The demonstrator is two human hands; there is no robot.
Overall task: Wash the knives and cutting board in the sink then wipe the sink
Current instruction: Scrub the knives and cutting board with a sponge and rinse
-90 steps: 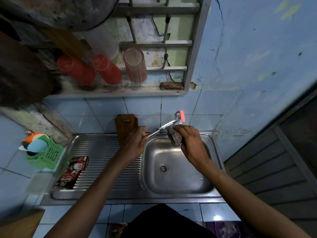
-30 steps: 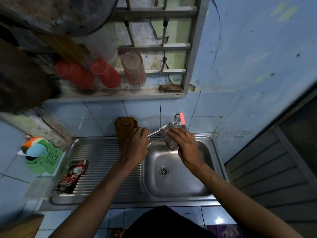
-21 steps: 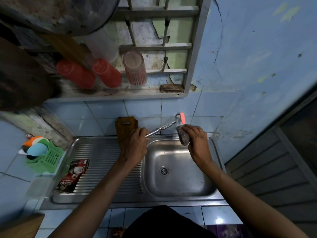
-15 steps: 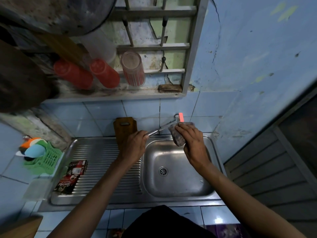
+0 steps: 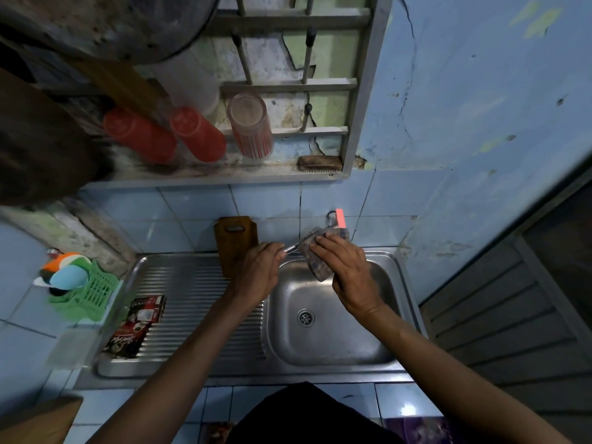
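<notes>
Over the back of the steel sink, my left hand grips the handle of a metal knife. Only a short shiny stretch of the knife shows between my two hands. My right hand holds a dark sponge folded around the blade, which is hidden inside it. A brown wooden cutting board stands upright against the tiled wall, just behind my left hand. The faucet with a pink handle is right behind the sponge.
A ribbed drainboard lies left of the basin, with a dark red sachet pack on it. A green basket with sponges sits at far left. Red and clear cups lie on the ledge above.
My right hand has slid the sponge back along the blade toward my left hand, covering most of the knife. My left hand has stayed where it was.
</notes>
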